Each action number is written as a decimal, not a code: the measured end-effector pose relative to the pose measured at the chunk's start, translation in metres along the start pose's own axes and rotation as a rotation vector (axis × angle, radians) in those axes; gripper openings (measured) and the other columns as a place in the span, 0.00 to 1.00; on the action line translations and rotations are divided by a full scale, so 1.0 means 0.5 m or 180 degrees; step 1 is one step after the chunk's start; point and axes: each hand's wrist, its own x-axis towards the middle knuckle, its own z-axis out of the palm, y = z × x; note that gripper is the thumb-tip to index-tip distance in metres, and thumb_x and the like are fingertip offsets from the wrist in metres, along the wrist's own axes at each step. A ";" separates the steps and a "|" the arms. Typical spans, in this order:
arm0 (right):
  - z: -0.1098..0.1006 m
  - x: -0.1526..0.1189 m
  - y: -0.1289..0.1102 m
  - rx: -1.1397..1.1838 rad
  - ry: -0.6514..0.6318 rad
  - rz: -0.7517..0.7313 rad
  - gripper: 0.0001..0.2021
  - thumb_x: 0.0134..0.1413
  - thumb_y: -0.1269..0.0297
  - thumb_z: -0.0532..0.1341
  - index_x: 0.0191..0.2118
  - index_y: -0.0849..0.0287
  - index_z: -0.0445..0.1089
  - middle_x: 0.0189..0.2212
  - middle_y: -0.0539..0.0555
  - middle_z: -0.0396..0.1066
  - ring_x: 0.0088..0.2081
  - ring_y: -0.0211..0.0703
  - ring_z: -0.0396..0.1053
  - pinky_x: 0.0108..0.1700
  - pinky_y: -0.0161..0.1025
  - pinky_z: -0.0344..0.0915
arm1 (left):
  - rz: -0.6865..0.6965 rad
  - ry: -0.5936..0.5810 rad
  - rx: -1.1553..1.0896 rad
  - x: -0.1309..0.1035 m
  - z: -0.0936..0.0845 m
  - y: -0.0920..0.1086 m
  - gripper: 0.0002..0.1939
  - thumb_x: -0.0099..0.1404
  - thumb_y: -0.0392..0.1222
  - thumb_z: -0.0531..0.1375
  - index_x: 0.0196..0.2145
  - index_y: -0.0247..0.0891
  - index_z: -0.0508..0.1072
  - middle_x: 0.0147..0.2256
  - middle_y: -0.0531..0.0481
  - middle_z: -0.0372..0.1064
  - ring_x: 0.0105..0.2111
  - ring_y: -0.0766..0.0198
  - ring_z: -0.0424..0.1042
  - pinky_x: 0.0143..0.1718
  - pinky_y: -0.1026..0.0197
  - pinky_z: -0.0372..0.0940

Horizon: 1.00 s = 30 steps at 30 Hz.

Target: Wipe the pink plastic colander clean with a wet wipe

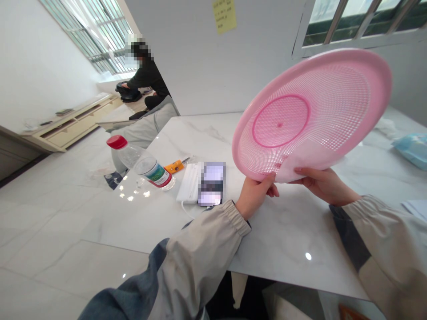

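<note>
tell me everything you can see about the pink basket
The basket is round and shallow, seemingly plastic, with a smooth, wide pink rim, fine mesh sides and a darker pink ring around its mesh bottom. It is tilted over the table, its inside in view. The left hand grips its lower edge; the right hand holds a thin white sheet against it.

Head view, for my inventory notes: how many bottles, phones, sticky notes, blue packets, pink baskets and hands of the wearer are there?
Bottle: 1
Phone: 1
Sticky note: 1
Blue packet: 1
Pink basket: 1
Hands: 2 (left hand, right hand)
Total: 7
</note>
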 end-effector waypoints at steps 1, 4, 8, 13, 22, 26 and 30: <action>-0.001 0.002 0.000 -0.0029 -0.0008 0.0017 0.17 0.51 0.60 0.80 0.48 0.52 0.86 0.55 0.56 0.86 0.62 0.67 0.81 0.58 0.58 0.85 | 0.0006 -0.0005 -0.0017 0.001 0.000 -0.001 0.34 0.68 0.73 0.66 0.22 0.38 0.76 0.22 0.45 0.74 0.25 0.64 0.69 0.34 0.58 0.69; -0.006 0.007 0.001 -0.0128 -0.0055 0.0077 0.18 0.52 0.58 0.80 0.49 0.51 0.86 0.54 0.56 0.86 0.61 0.67 0.81 0.57 0.60 0.86 | 0.0025 -0.0050 -0.0057 0.002 -0.001 -0.002 0.36 0.69 0.76 0.65 0.23 0.38 0.76 0.23 0.45 0.74 0.25 0.64 0.69 0.33 0.58 0.68; -0.015 0.009 0.004 -0.0238 -0.0075 0.0137 0.16 0.53 0.56 0.79 0.48 0.50 0.86 0.52 0.55 0.87 0.60 0.65 0.82 0.55 0.58 0.86 | 0.0097 -0.0108 0.0079 0.001 -0.005 -0.003 0.34 0.69 0.72 0.67 0.23 0.38 0.77 0.23 0.46 0.74 0.26 0.64 0.69 0.34 0.58 0.68; -0.026 0.011 0.008 -0.0320 -0.0214 0.0149 0.18 0.55 0.54 0.79 0.50 0.51 0.87 0.53 0.56 0.87 0.59 0.64 0.83 0.52 0.53 0.87 | 0.0186 -0.0083 0.0150 -0.001 -0.007 -0.004 0.26 0.69 0.62 0.71 0.23 0.39 0.78 0.24 0.48 0.75 0.26 0.64 0.70 0.35 0.58 0.69; -0.024 0.010 0.012 -0.0252 -0.0116 0.0156 0.15 0.54 0.55 0.79 0.47 0.52 0.87 0.50 0.56 0.87 0.55 0.61 0.84 0.51 0.53 0.87 | 0.0151 -0.0112 0.0211 0.000 -0.010 -0.013 0.20 0.66 0.55 0.75 0.26 0.38 0.80 0.25 0.48 0.77 0.27 0.64 0.74 0.35 0.59 0.70; -0.024 0.011 0.012 -0.0249 -0.0092 0.0162 0.14 0.53 0.55 0.79 0.46 0.52 0.87 0.50 0.56 0.87 0.54 0.61 0.84 0.50 0.53 0.87 | 0.0166 -0.0154 0.0258 0.001 -0.012 -0.012 0.20 0.65 0.56 0.75 0.27 0.37 0.81 0.25 0.48 0.78 0.27 0.64 0.74 0.36 0.59 0.70; -0.024 0.013 0.012 -0.0238 -0.0097 0.0174 0.17 0.52 0.54 0.80 0.46 0.52 0.87 0.50 0.56 0.87 0.55 0.63 0.84 0.51 0.55 0.87 | 0.0124 -0.0160 0.0245 0.000 -0.012 -0.009 0.20 0.62 0.56 0.77 0.28 0.37 0.81 0.25 0.49 0.77 0.26 0.64 0.74 0.35 0.59 0.70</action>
